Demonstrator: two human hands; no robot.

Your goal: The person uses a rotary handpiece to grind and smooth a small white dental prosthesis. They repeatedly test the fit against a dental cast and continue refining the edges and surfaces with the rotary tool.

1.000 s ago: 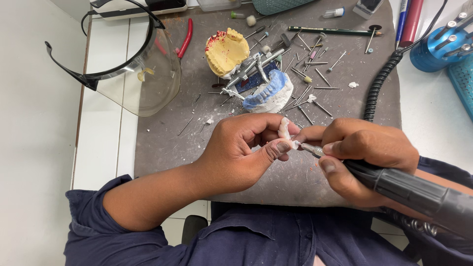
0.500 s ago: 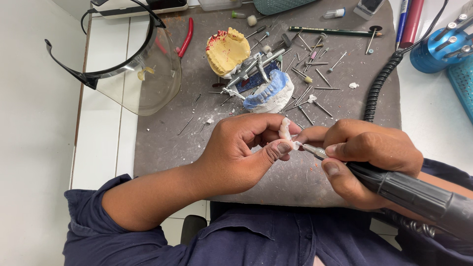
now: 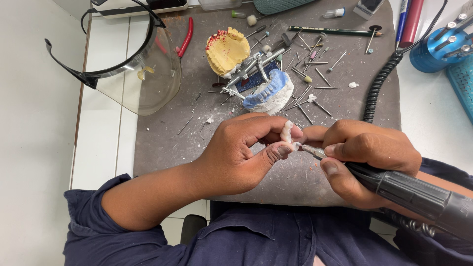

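My left hand pinches a small white row of dental teeth between thumb and fingers, just above the grey work mat. My right hand grips a black rotary handpiece; its metal tip touches the lower end of the white piece. The two hands meet at the mat's front centre. Beyond them stand a yellow plaster jaw cast and a blue-and-white cast joined by a metal articulator frame.
Several loose burs and metal pins lie scattered on the mat's far right. A clear face shield rests at the left, red pliers behind it. A coiled black cord, a blue bur holder and pens sit at the right.
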